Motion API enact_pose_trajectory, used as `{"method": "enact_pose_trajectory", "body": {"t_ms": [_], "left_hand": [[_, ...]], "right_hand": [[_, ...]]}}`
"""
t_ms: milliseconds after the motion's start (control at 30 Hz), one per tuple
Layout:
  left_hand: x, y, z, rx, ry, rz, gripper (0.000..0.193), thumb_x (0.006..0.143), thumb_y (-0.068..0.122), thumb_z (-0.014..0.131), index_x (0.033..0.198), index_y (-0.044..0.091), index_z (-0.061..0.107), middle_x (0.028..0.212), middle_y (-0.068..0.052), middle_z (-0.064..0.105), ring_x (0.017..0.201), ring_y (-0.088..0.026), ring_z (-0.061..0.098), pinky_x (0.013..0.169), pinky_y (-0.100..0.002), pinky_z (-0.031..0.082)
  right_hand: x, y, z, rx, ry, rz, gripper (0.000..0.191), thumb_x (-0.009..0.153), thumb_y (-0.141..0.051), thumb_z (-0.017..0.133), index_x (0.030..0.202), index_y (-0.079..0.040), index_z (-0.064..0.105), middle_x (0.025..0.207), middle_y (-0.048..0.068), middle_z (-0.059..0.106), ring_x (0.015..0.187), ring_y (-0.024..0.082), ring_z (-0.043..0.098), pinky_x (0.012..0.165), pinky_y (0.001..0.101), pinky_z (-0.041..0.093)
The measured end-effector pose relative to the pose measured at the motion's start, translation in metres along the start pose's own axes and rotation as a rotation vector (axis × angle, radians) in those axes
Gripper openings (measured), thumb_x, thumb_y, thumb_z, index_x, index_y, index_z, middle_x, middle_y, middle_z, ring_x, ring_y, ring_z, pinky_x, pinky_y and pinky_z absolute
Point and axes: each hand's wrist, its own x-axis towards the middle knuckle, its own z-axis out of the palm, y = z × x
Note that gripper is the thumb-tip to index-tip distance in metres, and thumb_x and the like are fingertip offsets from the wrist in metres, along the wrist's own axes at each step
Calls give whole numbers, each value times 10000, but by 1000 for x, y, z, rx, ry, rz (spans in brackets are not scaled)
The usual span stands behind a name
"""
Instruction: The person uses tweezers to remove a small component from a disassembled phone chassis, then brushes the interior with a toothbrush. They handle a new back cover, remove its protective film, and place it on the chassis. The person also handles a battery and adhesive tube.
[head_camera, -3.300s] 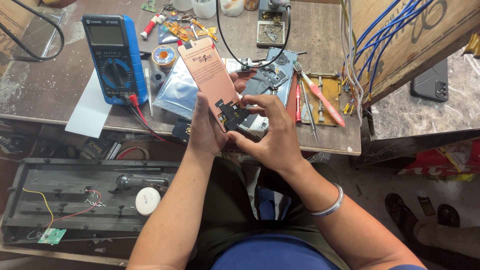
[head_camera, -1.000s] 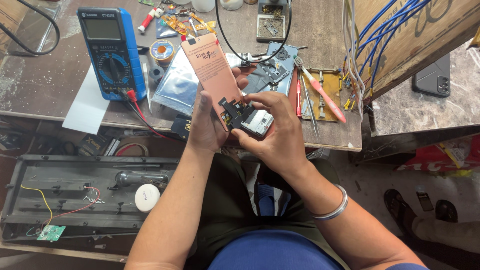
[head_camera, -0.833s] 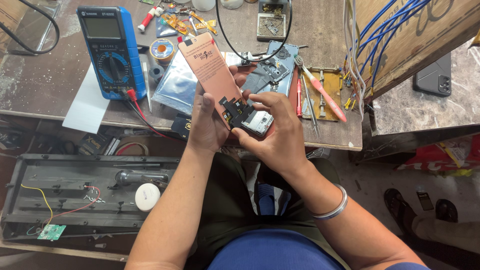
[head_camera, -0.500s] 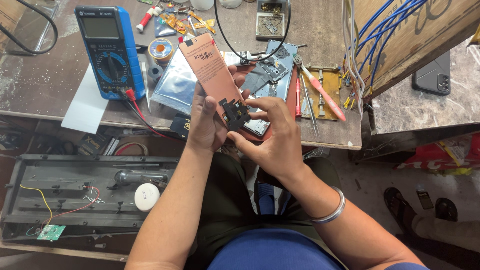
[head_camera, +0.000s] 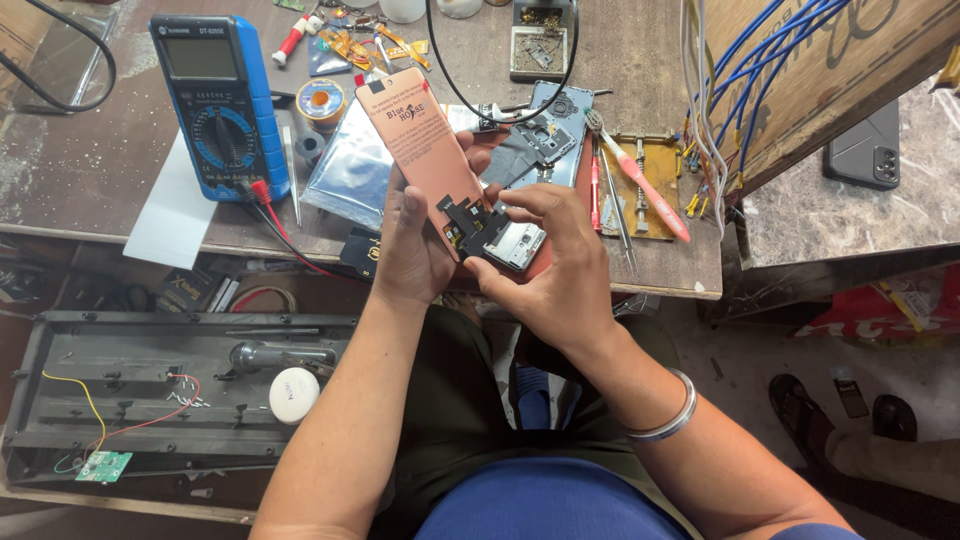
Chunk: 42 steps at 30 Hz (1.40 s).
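The left hand (head_camera: 415, 250) is closed around a long copper-coloured phone screen panel (head_camera: 425, 150), gripping it from below with the thumb lying on its face. The panel points to about 11 o'clock, over the edge of the workbench (head_camera: 90, 170). The right hand (head_camera: 560, 265) is curled, and its fingertips (head_camera: 512, 208) press on the black flat cable (head_camera: 470, 222) at the lower end of the panel. Under this hand a small silver part (head_camera: 518, 243) shows, but I cannot tell if the fingers pinch it or only touch it.

As I judge it, the work is in the middle. The opened phone body (head_camera: 545, 140) lies on the bench at 1 o'clock from the hands, with its inside showing, so the opening is done. The panel is not yet joined to that body, and the cable is being handled, so the fitting and closing remain.

At 10 o'clock from the hands stands a blue multimeter (head_camera: 215, 100) with red and black leads; at 3 o'clock lie a pink-handled screwdriver (head_camera: 645, 185) and tweezers (head_camera: 615, 205).

Compared with the picture about three seconds ago, the panel keeps nearly the same angle and place. The right-hand fingers have moved a little to the upper side of the cable, and the silver part shows more. The bench things have not moved.
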Motion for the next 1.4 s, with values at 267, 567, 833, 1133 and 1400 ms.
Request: {"method": "enact_pose_trajectory", "body": {"t_ms": [267,567,833,1133,1400], "left_hand": [[1,-1,-4,7,-19,-17,802,957,457,788,1548,95,383,1486,-146,515,1397,-281,555,1105,-445,559],[1,-3,-4,-6,-8,6,744,918,402,848,1469,115,437,1488,-134,507,1384,-255,563,1162,-510,540],[0,-2,-3,10,-14,-4,784,881,390,883,1468,109,447,1486,-137,508,1363,-256,574,1179,-529,533],[0,0,-2,-1,-5,-6,789,922,422,833,1505,93,414,1484,-156,509,1374,-280,567,1107,-508,566],[0,-1,-4,-5,-19,-8,778,929,416,834,1510,93,430,1483,-153,520,1384,-284,569,1104,-478,561]], "right_hand": [[2,4,-1,20,-30,3,620,757,-85,872,1303,-64,579,1268,127,614,1168,246,669,1034,361,605],[-1,4,0,20,-6,-19,602,789,-108,882,1304,-60,574,1268,130,614,1134,238,695,992,348,629],[-8,-4,5,33,-2,23,590,799,-129,898,1295,-61,585,1261,132,611,1126,238,705,950,346,599],[-4,-1,0,60,-2,9,602,786,-91,885,1299,-49,573,1289,133,599,1189,249,679,1016,353,622],[-1,1,-4,68,-32,4,611,779,-56,863,1314,-45,567,1312,141,594,1235,263,663,1093,379,584]]}}
